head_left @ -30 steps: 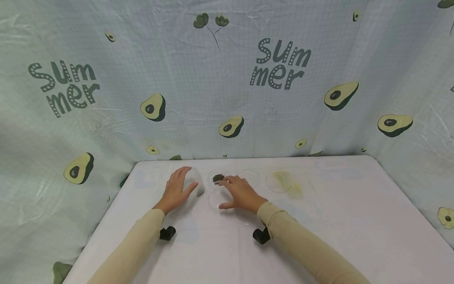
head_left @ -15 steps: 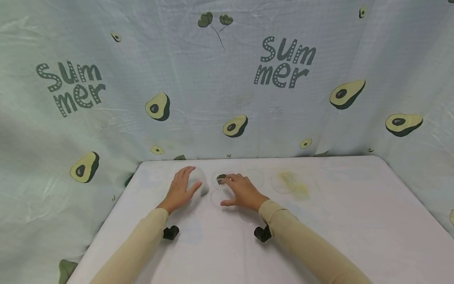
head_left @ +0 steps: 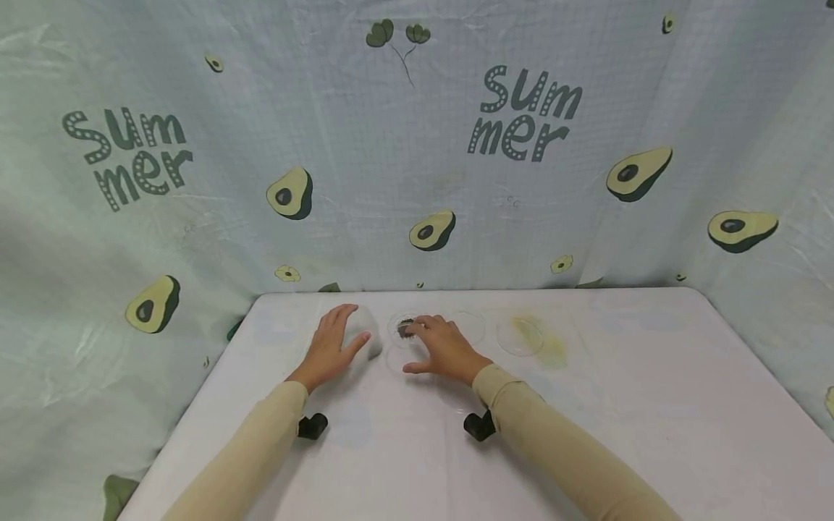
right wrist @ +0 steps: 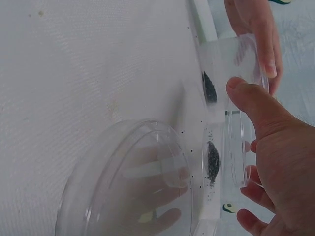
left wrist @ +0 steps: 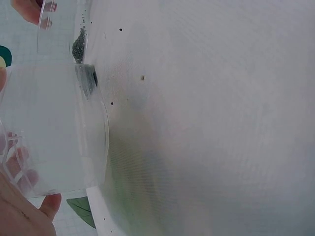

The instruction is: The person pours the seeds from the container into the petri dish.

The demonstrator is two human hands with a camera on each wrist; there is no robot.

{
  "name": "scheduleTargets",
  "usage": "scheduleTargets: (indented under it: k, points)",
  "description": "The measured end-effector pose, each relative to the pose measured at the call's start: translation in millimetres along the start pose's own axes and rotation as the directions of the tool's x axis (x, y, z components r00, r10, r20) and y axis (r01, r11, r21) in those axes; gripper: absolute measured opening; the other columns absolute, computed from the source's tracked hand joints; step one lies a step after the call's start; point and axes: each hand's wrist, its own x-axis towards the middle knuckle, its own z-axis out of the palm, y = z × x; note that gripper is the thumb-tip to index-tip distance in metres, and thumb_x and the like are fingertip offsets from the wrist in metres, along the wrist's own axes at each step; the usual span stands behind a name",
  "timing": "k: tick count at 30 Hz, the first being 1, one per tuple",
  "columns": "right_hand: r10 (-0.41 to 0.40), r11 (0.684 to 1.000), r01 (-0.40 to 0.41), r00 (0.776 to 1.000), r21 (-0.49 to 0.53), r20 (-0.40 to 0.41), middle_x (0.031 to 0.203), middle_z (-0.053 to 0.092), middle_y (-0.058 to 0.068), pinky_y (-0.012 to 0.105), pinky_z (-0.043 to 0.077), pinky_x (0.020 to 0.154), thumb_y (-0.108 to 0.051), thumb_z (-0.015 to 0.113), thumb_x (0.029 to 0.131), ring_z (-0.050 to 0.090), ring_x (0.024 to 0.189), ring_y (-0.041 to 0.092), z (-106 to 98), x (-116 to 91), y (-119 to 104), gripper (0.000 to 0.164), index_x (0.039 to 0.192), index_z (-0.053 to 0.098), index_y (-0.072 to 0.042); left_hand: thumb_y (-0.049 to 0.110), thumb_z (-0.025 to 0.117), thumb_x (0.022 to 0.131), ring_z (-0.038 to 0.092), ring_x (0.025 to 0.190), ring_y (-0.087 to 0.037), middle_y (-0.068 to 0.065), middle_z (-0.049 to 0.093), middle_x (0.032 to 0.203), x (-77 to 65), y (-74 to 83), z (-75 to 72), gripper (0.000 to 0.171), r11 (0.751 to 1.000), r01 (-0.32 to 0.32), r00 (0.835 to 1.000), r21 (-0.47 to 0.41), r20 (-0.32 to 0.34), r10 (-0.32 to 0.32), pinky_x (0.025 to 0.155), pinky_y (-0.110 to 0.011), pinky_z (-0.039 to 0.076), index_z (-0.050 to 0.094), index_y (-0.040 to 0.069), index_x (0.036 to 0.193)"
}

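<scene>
My left hand (head_left: 331, 349) grips a clear plastic jar (left wrist: 54, 123) from its left side; dark granules lie at the jar's bottom (right wrist: 209, 88). To the right, a clear shallow dish (head_left: 394, 341) bears a small heap of dark granules (right wrist: 212, 162). Over this heap my right hand (head_left: 446, 353) holds a clear round plastic piece (right wrist: 238, 147), like a lid or shallow dish, by its edge. Fingers show through the clear plastic, and in the head view the hand partly covers the heap.
Clear round lids or dishes (head_left: 520, 336) lie on the white-covered table (head_left: 625, 405), one large in the right wrist view (right wrist: 133, 182). Yellow-green stains (head_left: 547, 346) mark the cloth. Stray dark specks (left wrist: 120, 29) dot it. A printed curtain (head_left: 417, 145) stands behind.
The head view has shifted slightly, so the scene sits a little further right. Both hands stay almost in place; the right hand's grip looks the same.
</scene>
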Motion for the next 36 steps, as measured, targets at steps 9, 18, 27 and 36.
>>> scheduleTargets:
  k: [9, 18, 27, 36]
  points:
    - [0.026, 1.000, -0.026, 1.000, 0.001, 0.009, 0.136, 0.053, 0.008, 0.049, 0.041, 0.105, -0.051, 0.075, 0.078, 0.049, 0.127, 0.027, -1.6, 1.2, 1.8, 0.067, 0.131, 0.056, -0.015, 0.040, 0.055, 0.097, 0.026, 0.142, -0.036, -0.016, 0.032, 0.152, 2.4, 0.0, -0.4, 0.063, 1.000, 0.017, 1.000, 0.000, 0.014, -0.017, 0.115, -0.058, 0.026, 0.033, 0.009, 0.147]
    - [0.027, 0.999, -0.027, 1.000, 0.021, -0.016, 0.138, 0.053, 0.008, 0.050, 0.041, 0.105, -0.051, 0.075, 0.078, 0.048, 0.129, 0.027, 1.9, 5.3, 6.1, 0.064, 0.129, 0.058, -0.016, 0.039, 0.056, 0.096, 0.026, 0.142, -0.036, -0.016, 0.032, 0.152, 3.5, 0.5, -0.7, 0.063, 1.000, 0.024, 1.000, -0.003, 0.010, -0.024, 0.115, -0.058, 0.025, 0.033, 0.009, 0.147]
    - [0.033, 0.999, -0.033, 0.999, -0.002, -0.042, 0.140, 0.052, 0.007, 0.050, 0.041, 0.105, -0.052, 0.075, 0.079, 0.048, 0.130, 0.027, 4.1, 7.4, 10.2, 0.064, 0.129, 0.058, -0.015, 0.038, 0.057, 0.096, 0.027, 0.142, -0.036, -0.016, 0.032, 0.151, 3.1, 2.5, -1.3, 0.062, 1.000, 0.015, 1.000, -0.013, 0.001, -0.015, 0.115, -0.058, 0.026, 0.034, 0.009, 0.146]
    - [0.053, 0.998, -0.053, 0.998, -0.016, -0.028, 0.139, 0.054, 0.008, 0.051, 0.040, 0.106, -0.052, 0.075, 0.078, 0.048, 0.130, 0.027, 6.8, 9.8, 10.8, 0.065, 0.128, 0.059, -0.014, 0.038, 0.056, 0.096, 0.027, 0.141, -0.036, -0.016, 0.033, 0.151, 2.7, -0.2, 0.5, 0.061, 1.000, 0.005, 1.000, -0.003, -0.002, -0.005, 0.115, -0.058, 0.026, 0.035, 0.009, 0.146]
